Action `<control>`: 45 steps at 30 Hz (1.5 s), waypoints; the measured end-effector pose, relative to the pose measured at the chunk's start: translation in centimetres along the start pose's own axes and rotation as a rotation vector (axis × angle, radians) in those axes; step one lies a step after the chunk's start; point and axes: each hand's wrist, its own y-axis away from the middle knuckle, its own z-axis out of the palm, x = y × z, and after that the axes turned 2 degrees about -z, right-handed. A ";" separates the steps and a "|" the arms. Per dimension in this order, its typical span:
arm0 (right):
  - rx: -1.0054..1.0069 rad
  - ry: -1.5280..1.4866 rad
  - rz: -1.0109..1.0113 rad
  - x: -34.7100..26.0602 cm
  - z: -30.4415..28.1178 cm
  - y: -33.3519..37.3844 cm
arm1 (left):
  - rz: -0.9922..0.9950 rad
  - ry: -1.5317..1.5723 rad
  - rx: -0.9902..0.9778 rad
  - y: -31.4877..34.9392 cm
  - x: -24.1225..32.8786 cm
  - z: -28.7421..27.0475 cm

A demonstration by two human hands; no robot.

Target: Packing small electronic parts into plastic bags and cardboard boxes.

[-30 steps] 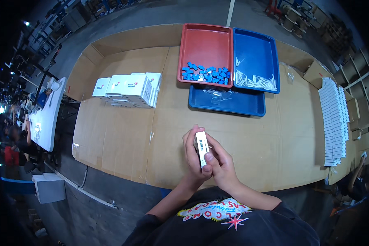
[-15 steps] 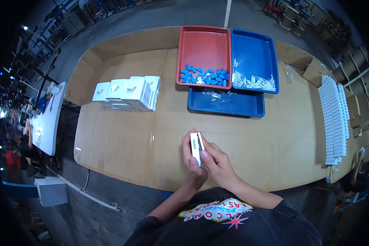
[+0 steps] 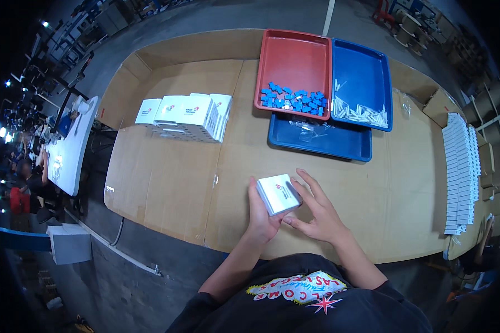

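A small white square box with a coloured print lies broad face up over the middle of the near table edge. My left hand grips it from the left side and from below, its thumb along the box's left edge. Just to the right of the box is my right hand, open with its fingers spread. Its thumb is close to the box's lower right corner; whether it touches I cannot tell. The left fingers beneath the box are mostly hidden.
Beyond my hands stand a red tray of small blue plastic parts, a blue tray of thin white pieces, and a lower blue tray. White boxes stand at left, stacked white cartons at right. Cardboard walls edge the table.
The box has turned from edge-on to broad face up. My right hand has let go and spread open to its right, while my left hand keeps hold. The whole view has shifted slightly.
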 end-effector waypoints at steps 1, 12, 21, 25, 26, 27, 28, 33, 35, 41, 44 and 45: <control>-0.016 0.046 -0.074 -0.2 -0.1 -0.5 | -0.002 0.005 0.006 0.1 -0.2 0.1; -0.025 -0.076 -0.321 2.5 0.8 -2.3 | 0.032 -0.074 -0.140 1.0 -2.3 1.3; 0.169 -0.284 -0.259 4.0 3.6 -1.2 | 0.020 -0.177 -0.017 0.7 -2.3 1.3; 0.020 -0.157 -0.198 3.0 2.1 -1.3 | 0.049 -0.061 0.000 0.1 -2.8 1.0; 0.068 -0.203 -0.111 2.0 2.1 -1.2 | 0.081 -0.023 0.005 -0.3 -2.9 0.5; 0.115 -0.249 -0.023 1.3 2.4 -1.0 | 0.083 -0.020 0.008 -0.7 -3.0 -0.1; 0.116 -0.246 -0.023 1.4 2.9 -0.4 | 0.261 -0.109 0.004 -1.4 -3.2 -0.5; 0.071 -1.084 0.655 -0.6 2.8 0.3 | 0.768 -0.765 -0.109 -0.1 -2.9 -0.2; 0.101 -1.115 0.651 -1.8 3.1 0.1 | 0.834 -0.808 -0.173 -0.7 -3.4 -1.0; 0.168 -0.903 0.499 -2.8 4.8 -0.5 | 1.071 -0.916 -0.140 -1.8 -3.8 -2.4; 0.177 -0.925 0.494 -3.7 4.9 -0.5 | 1.117 -0.906 -0.075 -1.9 -3.8 -2.8; 0.182 -0.918 0.452 -3.8 5.1 -0.3 | 1.138 -0.901 -0.043 -1.9 -3.7 -2.9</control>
